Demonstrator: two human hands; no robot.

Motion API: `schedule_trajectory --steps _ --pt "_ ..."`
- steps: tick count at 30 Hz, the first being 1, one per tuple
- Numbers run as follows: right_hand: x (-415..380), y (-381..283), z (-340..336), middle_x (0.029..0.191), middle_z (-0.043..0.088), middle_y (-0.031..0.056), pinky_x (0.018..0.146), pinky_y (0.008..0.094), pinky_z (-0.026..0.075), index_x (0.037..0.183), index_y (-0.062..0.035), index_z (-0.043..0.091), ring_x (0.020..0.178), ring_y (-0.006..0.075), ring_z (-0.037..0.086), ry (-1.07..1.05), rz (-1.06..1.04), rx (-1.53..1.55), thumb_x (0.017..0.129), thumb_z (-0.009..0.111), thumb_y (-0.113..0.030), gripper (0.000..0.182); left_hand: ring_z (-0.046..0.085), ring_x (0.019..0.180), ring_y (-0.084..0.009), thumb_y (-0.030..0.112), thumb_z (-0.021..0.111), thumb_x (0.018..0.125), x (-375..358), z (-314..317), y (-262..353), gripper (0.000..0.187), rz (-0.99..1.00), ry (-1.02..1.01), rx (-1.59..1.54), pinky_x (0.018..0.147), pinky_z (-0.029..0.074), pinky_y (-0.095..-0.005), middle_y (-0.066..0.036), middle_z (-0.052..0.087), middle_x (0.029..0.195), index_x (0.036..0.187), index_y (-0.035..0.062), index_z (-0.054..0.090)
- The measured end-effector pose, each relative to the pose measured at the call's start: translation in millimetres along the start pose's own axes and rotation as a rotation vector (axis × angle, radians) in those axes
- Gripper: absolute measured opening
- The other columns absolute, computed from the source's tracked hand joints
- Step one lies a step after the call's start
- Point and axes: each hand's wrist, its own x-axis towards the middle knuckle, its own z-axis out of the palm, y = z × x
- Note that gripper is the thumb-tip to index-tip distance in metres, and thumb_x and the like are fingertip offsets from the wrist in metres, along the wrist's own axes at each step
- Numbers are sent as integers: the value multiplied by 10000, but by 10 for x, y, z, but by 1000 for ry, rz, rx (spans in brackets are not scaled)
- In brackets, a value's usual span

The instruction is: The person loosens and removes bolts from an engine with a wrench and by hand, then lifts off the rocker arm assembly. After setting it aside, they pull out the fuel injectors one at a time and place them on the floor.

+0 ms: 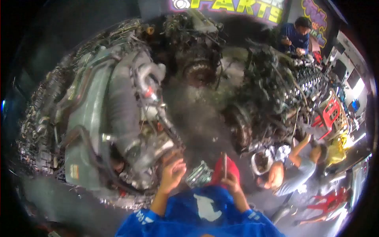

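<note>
My right hand (232, 184) is closed around a thin, flat, upright bar-like object (224, 165), seen almost edge-on. Behind that object shows a rounded red surface (231, 170), just above my blue shirt. My left hand (173, 175) is raised beside the lower end of a large engine (128, 100), its fingers loosely bent and nothing visible in them. Between my hands, lower down, sits a silvery metal part (199, 174). The engine has a grey cover and black hoses.
More engines stand ahead (199, 67) and to the right (272, 94). A person in grey (296, 173) crouches at the right near a white bucket (261, 162). Another person in dark blue (295, 37) works at the back. Red chairs (329, 114) stand at far right.
</note>
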Motion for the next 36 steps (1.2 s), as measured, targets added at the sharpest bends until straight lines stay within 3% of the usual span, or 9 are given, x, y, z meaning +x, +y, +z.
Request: schedule_trajectory --steps 4,7,9,11,13,15,20,31,36 --pt "714 -225 -222 883 601 94 693 301 445 1043 29 548 790 176 562 50 112 35 696 661 -186 423 628 875 -178 58 629 810 622 196 -221 341 -89 117 -272 801 491 -284 -143 653 962 1126 -37 543" --pt "1398 -291 -450 881 609 96 689 303 447 1048 45 546 777 185 572 88 234 12 688 671 -174 439 633 845 -147 62 622 803 1171 225 -198 312 -58 160 -50 775 494 -266 -119 666 931 1102 -8 566" --pt "1980 -10 -856 883 618 97 698 304 450 1056 53 545 782 190 580 -72 294 -66 693 668 -151 434 633 834 -141 79 618 807 1612 280 -304 295 -1 312 -12 763 490 -258 -106 671 910 1090 10 575" --pt "2594 -963 -430 893 627 106 740 310 452 1057 50 552 820 198 586 -215 391 -139 697 662 -113 410 628 818 -139 89 611 818 2136 289 -342 272 -16 549 62 753 487 -260 -103 670 892 1077 14 580" --pt "3372 -947 -816 940 614 128 871 329 407 1139 -3 528 929 189 556 -425 390 -266 738 630 -202 458 622 804 -139 101 608 827 2821 442 -521 257 1 810 -178 746 486 -266 -102 667 887 1067 14 589" --pt "3914 -1102 -936 962 612 116 758 312 448 1122 40 519 855 202 574 -436 370 -165 684 667 -34 468 617 799 -132 103 607 832 3186 543 -437 254 -54 946 -84 732 489 -268 -96 663 892 1066 5 590" --pt "4716 -1685 -920 992 591 118 786 312 457 1159 57 485 906 209 566 -419 118 -209 625 754 -73 612 607 790 -126 96 617 825 3833 463 -147 284 60 787 139 722 481 -264 -75 651 868 1091 3 584" --pt "6341 -2218 212 1047 592 131 872 357 443 1212 52 440 994 240 573 -780 -187 -317 584 819 -133 757 624 809 -144 89 607 812 4447 -289 -108 292 13 1165 -4 772 469 -281 -96 661 902 1082 -17 578" --pt "6886 -2047 777 1086 565 140 910 368 414 1236 67 421 1018 236 550 -727 -99 -179 579 810 -147 793 620 844 -149 91 610 800 4868 -745 18 332 83 1045 25 800 459 -288 -103 662 895 1111 -14 562"
